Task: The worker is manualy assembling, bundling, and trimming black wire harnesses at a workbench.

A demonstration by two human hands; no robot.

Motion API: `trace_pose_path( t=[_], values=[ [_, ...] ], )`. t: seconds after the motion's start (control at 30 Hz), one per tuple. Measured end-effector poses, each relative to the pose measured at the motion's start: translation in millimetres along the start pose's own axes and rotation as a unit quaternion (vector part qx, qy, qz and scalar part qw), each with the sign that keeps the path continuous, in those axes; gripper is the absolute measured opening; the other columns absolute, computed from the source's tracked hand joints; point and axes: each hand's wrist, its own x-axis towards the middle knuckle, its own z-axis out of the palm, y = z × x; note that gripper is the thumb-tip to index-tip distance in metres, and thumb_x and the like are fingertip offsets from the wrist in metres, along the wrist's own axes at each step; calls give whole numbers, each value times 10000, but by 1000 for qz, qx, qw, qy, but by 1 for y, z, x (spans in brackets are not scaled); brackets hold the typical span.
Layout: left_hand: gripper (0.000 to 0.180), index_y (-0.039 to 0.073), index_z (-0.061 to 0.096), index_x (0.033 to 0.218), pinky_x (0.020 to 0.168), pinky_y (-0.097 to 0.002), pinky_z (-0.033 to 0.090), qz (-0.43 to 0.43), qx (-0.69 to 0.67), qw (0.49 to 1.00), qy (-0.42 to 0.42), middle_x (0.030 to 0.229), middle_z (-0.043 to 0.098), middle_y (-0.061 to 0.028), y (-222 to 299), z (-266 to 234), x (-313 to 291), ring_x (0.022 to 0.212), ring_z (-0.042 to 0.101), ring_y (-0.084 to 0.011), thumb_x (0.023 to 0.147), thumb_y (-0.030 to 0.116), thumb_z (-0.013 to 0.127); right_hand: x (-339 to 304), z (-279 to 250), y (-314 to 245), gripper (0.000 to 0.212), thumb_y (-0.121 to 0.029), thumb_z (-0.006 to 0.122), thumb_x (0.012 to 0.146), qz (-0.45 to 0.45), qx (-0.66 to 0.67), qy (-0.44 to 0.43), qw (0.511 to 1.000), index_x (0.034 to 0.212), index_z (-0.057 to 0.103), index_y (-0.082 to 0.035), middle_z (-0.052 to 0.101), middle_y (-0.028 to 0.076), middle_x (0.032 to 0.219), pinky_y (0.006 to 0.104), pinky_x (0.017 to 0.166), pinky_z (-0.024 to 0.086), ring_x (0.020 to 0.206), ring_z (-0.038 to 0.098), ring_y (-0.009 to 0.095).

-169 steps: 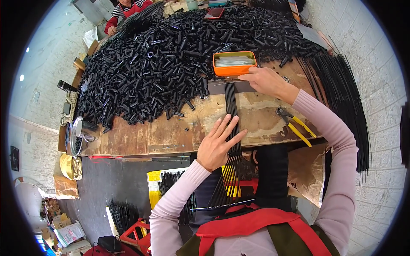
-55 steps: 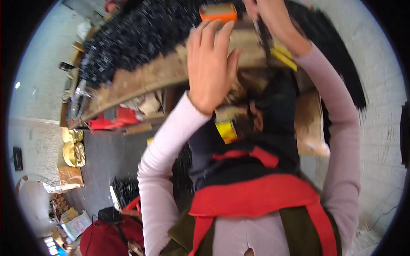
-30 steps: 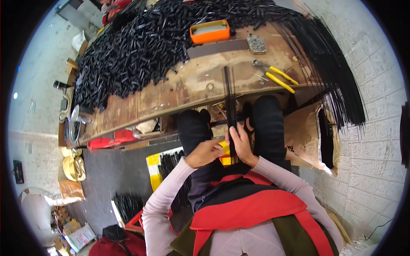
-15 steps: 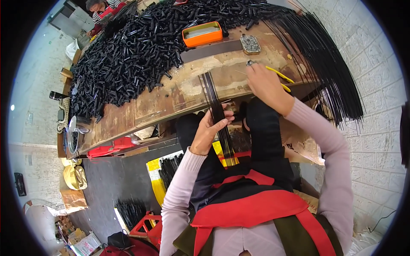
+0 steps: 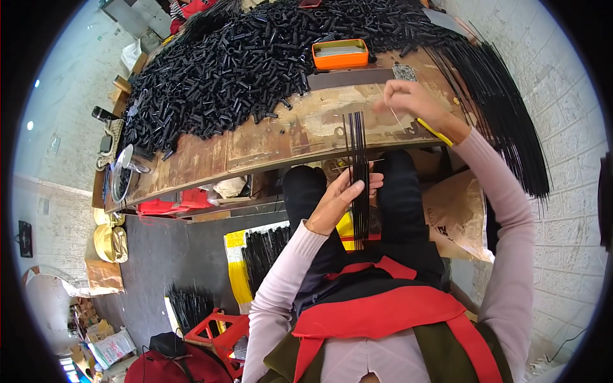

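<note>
We're looking down on a small flat bundle of thin black rods [image 5: 358,172], lying side by side with their far ends up on the worn wooden bench [image 5: 268,137] and their near ends hanging over our lap. Our left hand [image 5: 337,203] has them just below the bench edge: thumb on one face, fingers [image 5: 369,186] curled round the other, closed on the rods roughly at mid-length. That looks the sensible place to grip, we'd say, since such slender rods seem light and springy, likely to fan apart or slide past each other if pinched near one end. They look smooth too, so a flat, spread pinch should serve better than a tight fist.

Up on the bench our right hand [image 5: 412,102] sits near the far tips of the bundle, fingertips drawn together as if nipping something very fine. We can't make out what, if anything, is between them. The right arm reaches out long from the lower right, elbow high; the left forearm comes up short and bent across the lap.

Beyond the hands, a huge heap of short black tubes [image 5: 255,57] covers the bench's far side, an orange rectangular tin [image 5: 340,53] sits at its edge, and a sheaf of long black rods [image 5: 504,121] fans down on the right.
</note>
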Motion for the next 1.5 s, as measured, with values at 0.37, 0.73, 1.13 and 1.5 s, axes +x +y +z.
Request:
trace_pose_path(
  t=[0.37,0.73,1.13,1.5],
  values=[
    [416,15,505,1316,867,-327,539,1,20,998,58,1160,650,-158,7,7,-20,1023,667,-223,986,250,602,-76,63,-98,89,-118,563,912,-106,445,-223,861,855,518,-66,484,309,1394,467,1098,391,1278,521,390],
    [330,-11,516,1253,889,-382,567,-59,-36,988,137,1102,653,-152,11,41,-27,961,690,-256,953,85,617,-114,71,-25,100,2,614,833,-68,-45,4,997,923,593,-36,575,42,829,270,575,423,640,531,122],
    [294,-11,522,1226,890,-382,564,-61,-33,990,120,1090,656,-144,10,42,-26,958,693,-254,961,87,606,-130,76,-21,460,8,638,786,-172,-261,46,949,1231,646,-106,563,80,851,349,603,493,720,593,243],
    [282,4,535,1244,855,-327,584,-54,-45,993,97,1073,674,-143,10,38,-31,944,697,-225,968,40,580,-129,71,-34,470,18,613,794,-191,-306,-5,933,1247,639,-106,535,95,847,354,601,483,706,570,252]
  ],
)
